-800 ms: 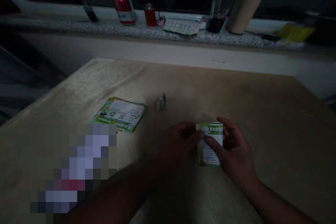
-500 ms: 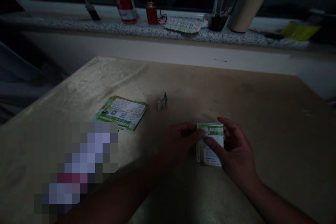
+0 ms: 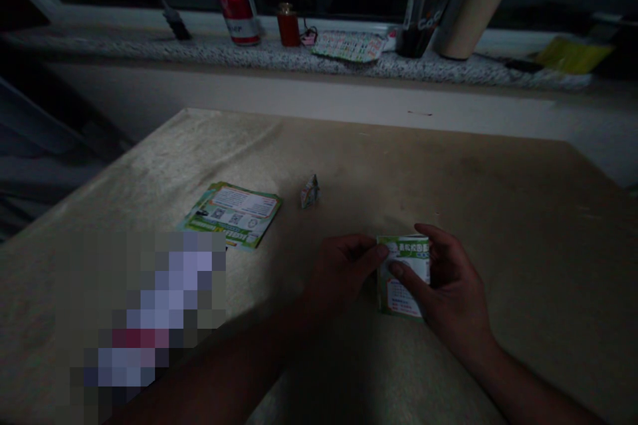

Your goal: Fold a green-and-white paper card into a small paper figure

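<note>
A folded green-and-white printed leaflet [image 3: 403,285] is held upright between both hands, above the table. My left hand [image 3: 346,265] pinches its upper left corner between thumb and fingers. From the right, my right hand [image 3: 451,285] grips it, thumb across the front and fingers behind, mostly hidden. To the left lies a stack of similar leaflets [image 3: 239,206], printed with text and square codes. A small folded paper piece [image 3: 310,192] stands on the table between the stack and my hands.
A pixelated, blurred-out object [image 3: 154,305] lies at the front left of the table [image 3: 448,172]. Along the stone windowsill [image 3: 279,56] behind stand a red can [image 3: 239,16], a small orange-red bottle [image 3: 288,28], a lidded cup [image 3: 421,13] and a cardboard tube [image 3: 478,0].
The leaflet and both hands have shifted very slightly to the right. Its left edges now line up more closely. Both hands keep the same hold.
</note>
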A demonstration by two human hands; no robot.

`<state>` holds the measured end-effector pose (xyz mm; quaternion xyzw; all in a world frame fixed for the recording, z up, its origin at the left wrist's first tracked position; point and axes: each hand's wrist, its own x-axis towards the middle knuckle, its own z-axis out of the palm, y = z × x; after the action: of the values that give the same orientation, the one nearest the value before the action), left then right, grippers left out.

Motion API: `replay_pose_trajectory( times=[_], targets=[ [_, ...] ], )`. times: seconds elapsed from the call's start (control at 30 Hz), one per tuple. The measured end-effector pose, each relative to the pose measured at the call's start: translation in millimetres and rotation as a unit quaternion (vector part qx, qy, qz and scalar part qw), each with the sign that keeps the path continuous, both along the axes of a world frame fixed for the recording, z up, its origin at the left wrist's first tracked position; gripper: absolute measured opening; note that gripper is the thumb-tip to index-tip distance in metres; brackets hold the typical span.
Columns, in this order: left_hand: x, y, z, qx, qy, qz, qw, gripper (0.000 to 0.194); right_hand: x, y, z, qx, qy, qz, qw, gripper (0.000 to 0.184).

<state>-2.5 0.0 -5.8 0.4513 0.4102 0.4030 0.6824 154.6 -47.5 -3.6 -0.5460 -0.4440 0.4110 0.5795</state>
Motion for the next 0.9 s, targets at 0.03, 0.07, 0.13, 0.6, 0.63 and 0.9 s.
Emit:
replay_pose_trajectory(
  times=[0.03, 0.07, 0.13, 0.6, 0.63, 0.9],
  targets=[
    [0.1, -0.3, 0.5, 0.0, 0.003, 0.001, 1.0, 0.029, -0.2, 0.0, 0.5, 0.001, -0.003, -0.003, 1.0, 0.054],
    [0.2, -0.6, 1.0, 0.001, 0.006, 0.003, 1.0, 0.029, -0.4, 0.0, 0.9, 0.001, -0.005, -0.006, 1.0, 0.054],
    [0.1, -1.1, 2.2, 0.003, 0.016, 0.004, 1.0, 0.03, -0.8, 0.1, 1.6, -0.003, -0.007, -0.008, 1.0, 0.054],
    [-0.5, -0.7, 2.0, 0.012, 0.034, -0.011, 0.999, 0.034, -1.7, -0.7, 1.6, -0.001, -0.013, -0.018, 1.0, 0.052],
    [-0.4, -0.6, 1.9, 0.014, 0.035, -0.01, 0.999, 0.034, -1.8, -0.6, 1.7, 0.002, -0.014, -0.018, 1.0, 0.052],
    [0.5, -1.4, 0.9, 0.018, 0.027, -0.001, 0.999, 0.031, -0.7, -1.4, 0.8, -0.01, -0.01, -0.011, 1.0, 0.054]
  ],
)
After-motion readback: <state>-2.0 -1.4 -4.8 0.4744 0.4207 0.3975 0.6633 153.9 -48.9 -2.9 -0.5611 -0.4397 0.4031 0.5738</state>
